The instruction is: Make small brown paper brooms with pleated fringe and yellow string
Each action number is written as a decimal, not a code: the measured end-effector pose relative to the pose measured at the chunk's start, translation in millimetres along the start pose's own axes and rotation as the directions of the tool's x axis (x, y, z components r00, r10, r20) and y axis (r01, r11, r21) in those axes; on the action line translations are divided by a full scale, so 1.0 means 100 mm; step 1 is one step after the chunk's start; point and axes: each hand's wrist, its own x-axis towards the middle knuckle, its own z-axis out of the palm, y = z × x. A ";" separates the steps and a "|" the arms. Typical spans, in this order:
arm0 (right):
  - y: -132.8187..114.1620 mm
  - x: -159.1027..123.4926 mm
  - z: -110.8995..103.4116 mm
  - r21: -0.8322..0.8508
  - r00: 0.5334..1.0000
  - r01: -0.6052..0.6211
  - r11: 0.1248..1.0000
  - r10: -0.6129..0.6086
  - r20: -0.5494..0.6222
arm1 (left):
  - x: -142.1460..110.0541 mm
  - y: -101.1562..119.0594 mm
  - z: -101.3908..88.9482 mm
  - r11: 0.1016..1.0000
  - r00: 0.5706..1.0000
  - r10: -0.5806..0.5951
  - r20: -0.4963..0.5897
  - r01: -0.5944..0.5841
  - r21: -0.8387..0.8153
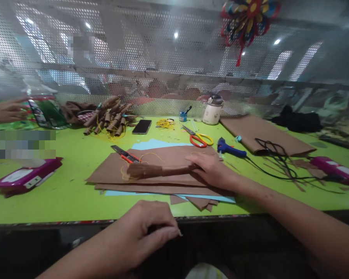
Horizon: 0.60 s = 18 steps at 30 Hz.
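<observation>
A slim brown roll of paper (163, 171), wider at its left end, lies across a stack of brown paper sheets (110, 170). My right hand (211, 167) grips its narrow right end. Closer to me, my left hand (151, 226) hangs over the table's front edge with thumb and fingers pinched together; a tiny pale bit shows at the fingertips, too small to name. A utility knife (125, 154) rests on the sheets left of the roll, beside thin yellow string (151, 155). Light blue paper (154, 144) sticks out from beneath the stack.
Scissors (198, 138), a blue glue gun (231, 149) with a black cord, a phone (142, 126) and a white bottle (212, 112) stand or lie behind. Several bundled paper rolls (110, 118) are at back left. Another person's hand (7, 111) touches a big jar (46, 110).
</observation>
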 end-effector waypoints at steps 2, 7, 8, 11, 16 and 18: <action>0.04 0.02 0.00 0.008 0.999 0.009 1.000 -0.009 -0.034 | 0.09 -0.02 -0.02 0.990 0.999 -0.036 -0.006 0.035 -0.140; 0.06 0.12 -0.12 0.085 0.977 -0.076 0.993 0.091 -0.192 | 0.37 -0.11 -0.05 0.794 0.974 -0.223 -0.025 0.167 -0.584; 0.05 0.14 -0.14 0.134 0.965 -0.097 0.986 0.126 -0.230 | 0.43 -0.12 -0.07 0.732 0.967 -0.248 -0.048 0.155 -0.664; -0.04 0.20 -0.22 0.358 0.923 -0.172 0.918 0.277 -0.266 | 0.61 -0.11 -0.19 0.569 0.952 -0.284 -0.119 0.067 -0.819; -0.23 0.30 -0.29 0.855 0.859 -0.264 0.446 0.513 -0.002 | 0.90 -0.08 -0.44 0.544 0.878 -0.350 -0.325 -0.091 -0.834; -0.27 0.33 -0.29 0.935 0.833 -0.265 0.235 0.544 0.100 | 1.00 -0.09 -0.50 0.564 0.877 -0.297 -0.378 -0.158 -0.811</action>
